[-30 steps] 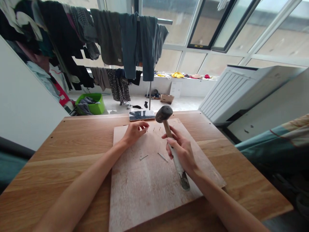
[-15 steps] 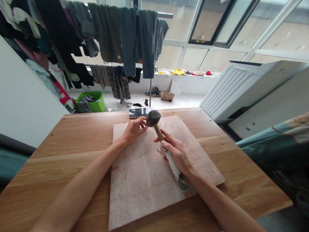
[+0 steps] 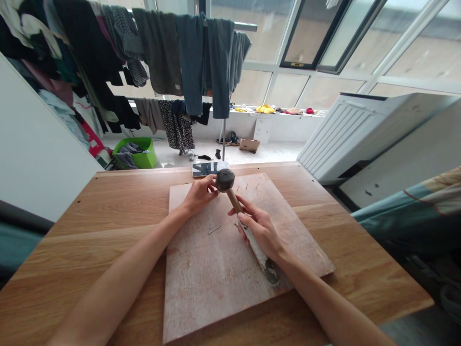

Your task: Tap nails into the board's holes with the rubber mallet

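My left hand (image 3: 199, 195) rests on a plywood board (image 3: 212, 288), its fingertips pinched on a small nail (image 3: 216, 191) that is mostly hidden behind them. My right hand (image 3: 261, 231) grips a dark-headed mallet (image 3: 225, 180) by its wooden handle, which is wrapped in white tape. The mallet head hangs just right of my left fingertips. Several nails (image 3: 247, 187) stand in the board beyond it. A loose nail (image 3: 214, 229) lies flat below my left hand, and another (image 3: 236, 224) is partly hidden by my right hand.
The board lies on a wooden table (image 3: 90, 226). A phone (image 3: 210, 168) sits at the far table edge. Beyond stand a clothes rack (image 3: 216, 57), a green basket (image 3: 135, 154) and a white radiator-like unit (image 3: 342, 134). Teal cloth (image 3: 403, 216) lies to the right.
The mallet head has moved left and down, from above the board's far edge to right beside my left fingertips. My left hand has barely moved.
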`<state>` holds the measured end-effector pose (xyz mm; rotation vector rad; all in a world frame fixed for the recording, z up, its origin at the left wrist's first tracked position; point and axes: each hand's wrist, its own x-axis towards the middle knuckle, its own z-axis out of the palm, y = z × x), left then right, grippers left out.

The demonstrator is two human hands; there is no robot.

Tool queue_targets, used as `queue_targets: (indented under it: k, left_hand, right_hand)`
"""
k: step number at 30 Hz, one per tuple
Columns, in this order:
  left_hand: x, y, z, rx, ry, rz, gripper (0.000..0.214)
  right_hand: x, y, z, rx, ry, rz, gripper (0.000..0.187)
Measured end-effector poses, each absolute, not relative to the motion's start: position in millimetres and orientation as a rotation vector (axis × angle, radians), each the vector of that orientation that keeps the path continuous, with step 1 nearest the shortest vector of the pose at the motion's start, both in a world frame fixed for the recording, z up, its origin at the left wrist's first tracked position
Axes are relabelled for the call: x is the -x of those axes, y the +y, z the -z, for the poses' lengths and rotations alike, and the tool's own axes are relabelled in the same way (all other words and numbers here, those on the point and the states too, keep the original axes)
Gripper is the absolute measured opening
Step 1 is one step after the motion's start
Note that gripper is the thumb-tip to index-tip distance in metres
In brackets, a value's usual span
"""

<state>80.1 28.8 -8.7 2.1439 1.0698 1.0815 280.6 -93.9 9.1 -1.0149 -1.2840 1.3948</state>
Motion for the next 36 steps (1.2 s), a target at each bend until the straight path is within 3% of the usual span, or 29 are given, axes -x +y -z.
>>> queue_targets:
  k: [28, 32, 36]
  left_hand:
    - [-78.8, 24.6, -2.4, -2.255, 1.095, -0.975, 0.026]
    - [-82.0, 2.7, -37.6, -2.510, 0.931, -0.495, 0.017]
    - [-98.4, -28.7, -63.0, -2.610, 0.813, -0.044, 0.022]
  right_hand:
    - [-281.7, -91.8, -11.7, 1.033, -1.226, -1.268, 0.055]
    - [-282.8, -92.2, -15.9, 1.033, -1.123, -1.212, 0.051]
    - [-283.8, -91.8, -20.5, 1.053, -1.044, -1.175, 0.048]
